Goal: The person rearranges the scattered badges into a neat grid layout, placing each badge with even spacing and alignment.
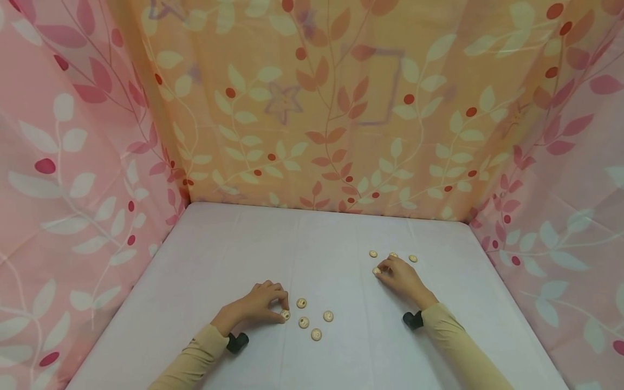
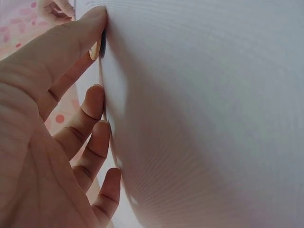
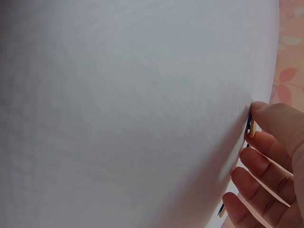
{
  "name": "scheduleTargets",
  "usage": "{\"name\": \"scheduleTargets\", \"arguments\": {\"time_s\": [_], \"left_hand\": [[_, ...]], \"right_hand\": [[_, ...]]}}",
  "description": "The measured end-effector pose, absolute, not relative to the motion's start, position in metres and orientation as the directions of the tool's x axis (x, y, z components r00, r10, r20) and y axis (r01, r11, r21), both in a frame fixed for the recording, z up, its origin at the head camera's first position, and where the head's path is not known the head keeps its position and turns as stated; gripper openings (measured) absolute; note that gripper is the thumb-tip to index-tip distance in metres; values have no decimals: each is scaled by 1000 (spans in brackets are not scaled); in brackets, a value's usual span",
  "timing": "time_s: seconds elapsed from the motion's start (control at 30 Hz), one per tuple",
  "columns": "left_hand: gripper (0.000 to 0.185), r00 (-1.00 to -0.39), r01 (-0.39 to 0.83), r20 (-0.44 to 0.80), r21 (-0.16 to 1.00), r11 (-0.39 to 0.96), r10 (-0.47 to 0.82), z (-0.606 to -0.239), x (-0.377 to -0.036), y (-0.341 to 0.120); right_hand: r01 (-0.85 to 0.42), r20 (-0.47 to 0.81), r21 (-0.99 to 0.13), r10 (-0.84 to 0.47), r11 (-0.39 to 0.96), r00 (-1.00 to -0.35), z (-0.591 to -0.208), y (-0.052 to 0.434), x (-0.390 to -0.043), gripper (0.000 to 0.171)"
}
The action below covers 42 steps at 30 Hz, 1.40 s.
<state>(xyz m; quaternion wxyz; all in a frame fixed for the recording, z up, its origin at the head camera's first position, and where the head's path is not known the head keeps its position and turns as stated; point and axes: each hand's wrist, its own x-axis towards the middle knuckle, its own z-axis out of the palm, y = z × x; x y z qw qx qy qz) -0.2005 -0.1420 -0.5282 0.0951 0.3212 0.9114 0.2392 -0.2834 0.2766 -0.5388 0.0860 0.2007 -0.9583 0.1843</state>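
Observation:
Thumb and index finger of my left hand (image 1: 261,302) pinch the edges of a small round wooden disc (image 1: 285,314), low at the table in the left wrist view. Several similar discs, pale with dark printed marks, lie just right of that hand, one (image 1: 304,323) among them close by. Farther back on the right, my right hand (image 1: 401,276) pinches another disc (image 1: 377,271) between thumb and index finger; its edge (image 3: 252,128) shows pale over a dark underside in the right wrist view. Beyond those fingers lie more discs (image 1: 372,253), one partly hidden behind the knuckles.
A white cloth covers the table (image 1: 292,244). Floral curtains enclose it: an orange one (image 1: 312,108) behind, pink ones at the left (image 1: 73,189) and right. Black wrist cameras sit under both sleeves (image 1: 195,352).

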Motion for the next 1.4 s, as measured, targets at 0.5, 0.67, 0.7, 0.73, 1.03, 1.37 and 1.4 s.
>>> {"name": "scheduleTargets", "arguments": {"time_s": [0.5,0.67,0.7,0.73,1.03,1.37,1.4], "left_hand": [[20,-782,535,-24,487,690,623,-531,-203,-142],[19,-780,536,-24,490,687,625,-531,-202,-141],[19,-780,536,-23,491,687,626,-531,-202,-141],[19,-780,537,-23,490,687,626,-530,-202,-141],[19,-781,534,-26,491,689,624,-530,-202,-142],[20,-782,533,-25,491,689,622,-531,-202,-141],[20,-782,534,-22,491,688,623,-531,-202,-141]], "right_hand": [[-404,240,-296,-342,865,-908,-540,276,-285,18],[-412,264,-294,-341,863,-902,-538,274,-283,21],[-416,272,-293,-342,861,-900,-538,274,-282,21],[-421,280,-290,-344,860,-896,-537,273,-281,22],[-461,309,-295,-373,837,-875,-529,258,-269,20],[-556,327,-271,-468,786,-821,-524,233,-257,19],[-568,327,-271,-481,777,-813,-523,231,-255,19]]}}
